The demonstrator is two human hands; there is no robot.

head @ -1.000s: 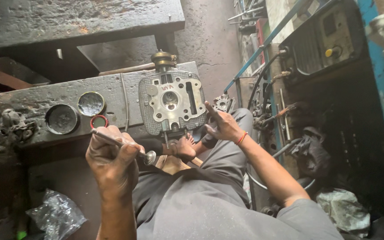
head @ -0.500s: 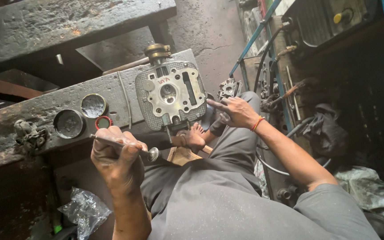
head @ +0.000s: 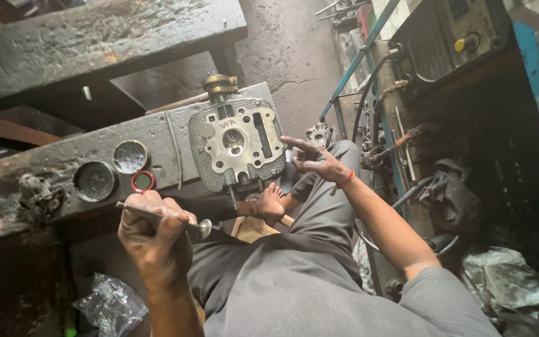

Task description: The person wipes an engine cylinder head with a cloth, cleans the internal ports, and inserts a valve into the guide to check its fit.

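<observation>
left hand (head: 154, 234): fingers clamped round the stem of an engine valve (head: 163, 218), its round head pointing right, held above the lap. right hand (head: 316, 161): fingers spread apart, holding nothing, just beside the cylinder head (head: 237, 145). cylinder head: lies on the grimy bench (head: 45, 165), near two round tins (head: 112, 168) and a red ring (head: 143, 181).

Dim daylight, soft shadows, edges warped
</observation>
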